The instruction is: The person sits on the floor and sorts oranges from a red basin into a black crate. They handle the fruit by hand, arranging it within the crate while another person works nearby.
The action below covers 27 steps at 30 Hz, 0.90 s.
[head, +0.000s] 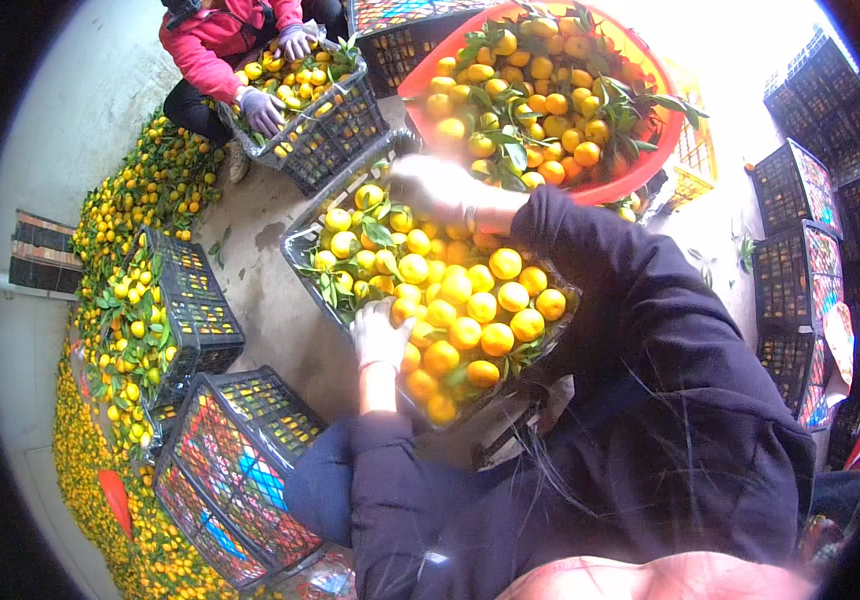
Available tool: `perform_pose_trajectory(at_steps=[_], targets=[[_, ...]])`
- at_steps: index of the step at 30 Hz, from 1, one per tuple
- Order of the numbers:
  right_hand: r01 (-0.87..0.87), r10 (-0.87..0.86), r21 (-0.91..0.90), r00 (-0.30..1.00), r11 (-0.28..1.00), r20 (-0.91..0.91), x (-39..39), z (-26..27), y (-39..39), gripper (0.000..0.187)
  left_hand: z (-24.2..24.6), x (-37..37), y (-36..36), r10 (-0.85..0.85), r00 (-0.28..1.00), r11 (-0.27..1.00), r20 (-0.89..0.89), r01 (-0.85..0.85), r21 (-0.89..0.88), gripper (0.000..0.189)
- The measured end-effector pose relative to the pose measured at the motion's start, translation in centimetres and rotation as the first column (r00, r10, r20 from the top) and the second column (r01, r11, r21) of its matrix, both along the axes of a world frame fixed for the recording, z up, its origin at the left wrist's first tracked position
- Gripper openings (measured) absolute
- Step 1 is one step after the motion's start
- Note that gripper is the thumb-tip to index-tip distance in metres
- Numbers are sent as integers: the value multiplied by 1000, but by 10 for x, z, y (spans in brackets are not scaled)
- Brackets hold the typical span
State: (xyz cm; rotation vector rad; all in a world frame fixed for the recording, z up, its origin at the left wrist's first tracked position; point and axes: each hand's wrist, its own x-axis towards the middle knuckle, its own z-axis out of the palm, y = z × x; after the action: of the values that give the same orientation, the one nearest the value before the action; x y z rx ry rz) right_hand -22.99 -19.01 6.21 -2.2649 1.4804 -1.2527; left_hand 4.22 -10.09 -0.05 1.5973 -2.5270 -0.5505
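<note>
In front of me a black plastic crate (302, 281) with a clear plastic liner is heaped with mandarins (467, 300), some with green leaves attached. My left hand (381, 330), in a white glove, lies at the crate's near left side with its fingers against the fruit. What those fingers grip, if anything, is hidden. At the far side of the same crate is my right hand (430, 184), also gloved in white and blurred by motion or glare. Its fingers cannot be made out. Just beyond it stands a red plastic basin (625, 191) full of leafy mandarins (550, 105).
A person (212, 45) in purple gloves reaches into another lined crate (340, 139) of mandarins. A large mandarin pile (152, 172) runs along the left wall. A filled crate (197, 300) and a lidded crate (235, 480) stand at left; stacked crates (782, 277) stand at right.
</note>
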Motion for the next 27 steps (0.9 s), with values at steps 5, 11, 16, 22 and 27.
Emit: perform_pose_trajectory(at_steps=[5, 11, 16, 22, 27], targets=[[383, -334, 108, 888, 917, -315, -122, 14, -95, 22, 3, -2, -1, -2, 1000, 1000, -20, 2, -8, 55], [521, -354, 87, 684, 849, -638, -119, -17, -136, 23, 6, -4, -1, 0, 1000, 1000, -19, 0, 11, 53], [647, -361, 137, 573, 750, -736, -100, -5, -141, 24, 6, -4, -2, 14, 1000, 999, 1, -14, 33, 53], [-14, -166, 440, 915, 898, 368, -124, 20, -90, 31, 0, 0, -2, -2, 1000, 1000, -13, 2, 4, 54], [-470, -156, 494, 590, 731, 792, -87, 21, -25, 40, 1, 0, -3, -13, 999, 1000, -30, 14, 13, 51]])
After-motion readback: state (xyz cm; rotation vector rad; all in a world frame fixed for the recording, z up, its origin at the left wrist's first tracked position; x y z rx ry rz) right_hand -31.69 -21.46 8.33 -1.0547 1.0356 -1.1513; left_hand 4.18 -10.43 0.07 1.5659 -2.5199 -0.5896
